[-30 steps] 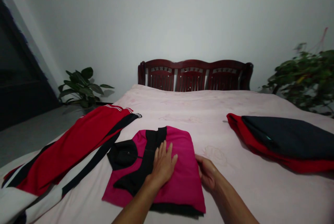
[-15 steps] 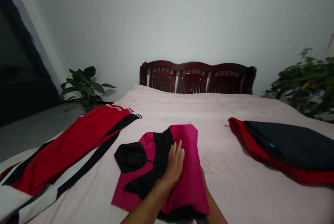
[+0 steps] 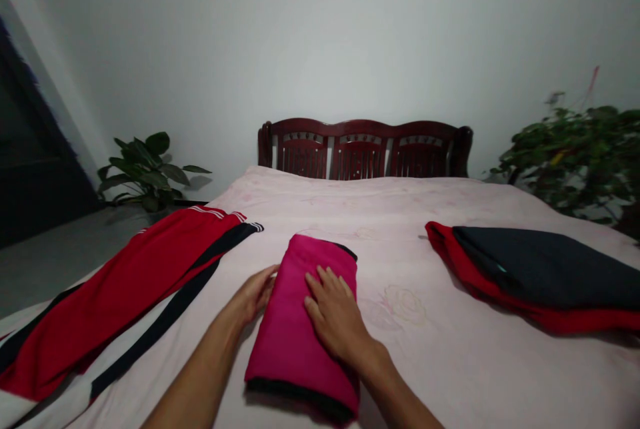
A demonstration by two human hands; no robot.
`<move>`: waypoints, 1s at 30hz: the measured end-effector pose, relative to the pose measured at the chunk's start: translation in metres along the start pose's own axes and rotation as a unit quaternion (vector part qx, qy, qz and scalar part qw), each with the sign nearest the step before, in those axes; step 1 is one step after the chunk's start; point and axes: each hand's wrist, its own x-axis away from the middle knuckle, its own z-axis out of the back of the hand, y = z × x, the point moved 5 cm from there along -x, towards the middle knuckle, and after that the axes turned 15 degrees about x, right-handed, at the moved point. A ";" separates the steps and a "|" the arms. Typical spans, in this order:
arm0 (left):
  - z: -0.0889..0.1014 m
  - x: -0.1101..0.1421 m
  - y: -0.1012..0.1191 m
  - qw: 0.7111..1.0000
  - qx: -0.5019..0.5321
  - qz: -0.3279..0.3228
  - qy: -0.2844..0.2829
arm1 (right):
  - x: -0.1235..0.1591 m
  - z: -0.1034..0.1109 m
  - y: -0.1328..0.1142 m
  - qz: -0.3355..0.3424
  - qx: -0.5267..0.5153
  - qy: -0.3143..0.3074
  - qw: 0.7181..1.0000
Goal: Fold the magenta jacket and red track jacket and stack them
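Two spread grips: left grip beside the folded magenta garment, right grip flat atop it.

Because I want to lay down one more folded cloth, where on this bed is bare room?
The widest bare sheet lies between the folded magenta garment and the black-and-red folded clothes. More runs up to the headboard. Crowded: the left side, where the left hand sits between the magenta garment and the red track garment.
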 end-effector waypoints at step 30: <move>0.060 0.078 -0.077 0.948 -0.285 -0.103 0.095 | -0.130 -0.020 0.033 0.019 0.205 -0.003 0.979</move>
